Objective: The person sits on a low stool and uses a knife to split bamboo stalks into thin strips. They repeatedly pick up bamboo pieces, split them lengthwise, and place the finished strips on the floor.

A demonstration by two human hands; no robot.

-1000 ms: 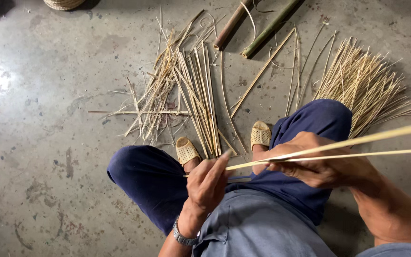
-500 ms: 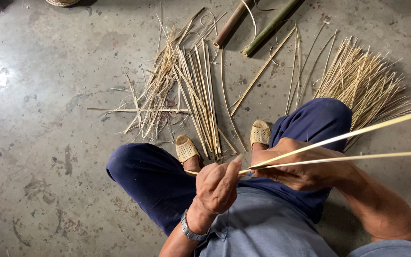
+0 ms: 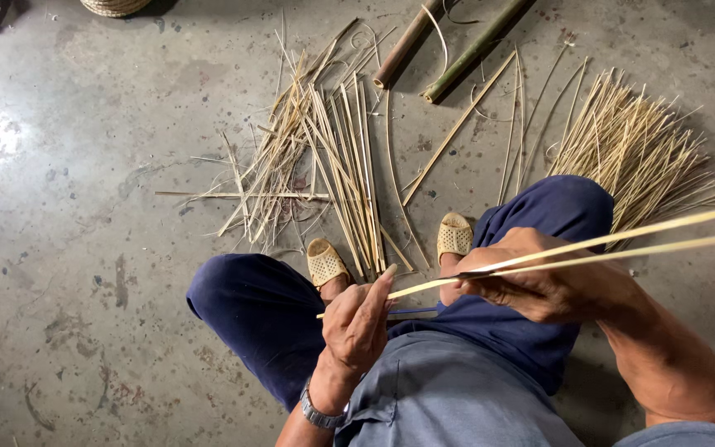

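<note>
I sit on a concrete floor with my knees up, in dark blue trousers. A long pale bamboo strip (image 3: 622, 236) runs from my lap out past the right edge, split into two thin halves that spread apart toward the right. My left hand (image 3: 357, 324), with a watch on the wrist, pinches the strip's near end. My right hand (image 3: 535, 285) is closed around the strip where the split begins, with what looks like a dark blade (image 3: 475, 273) at its fingers.
Loose bamboo strips (image 3: 333, 157) lie fanned on the floor ahead of my woven sandals (image 3: 326, 263). A bundle of finer splints (image 3: 639, 149) lies at the right. Two thick bamboo poles (image 3: 473, 50) lie at the top, and a woven basket (image 3: 113, 7) sits at the top left.
My left hand has risen from my lap and taken hold of the strip's near end. The strip has tilted slightly.
</note>
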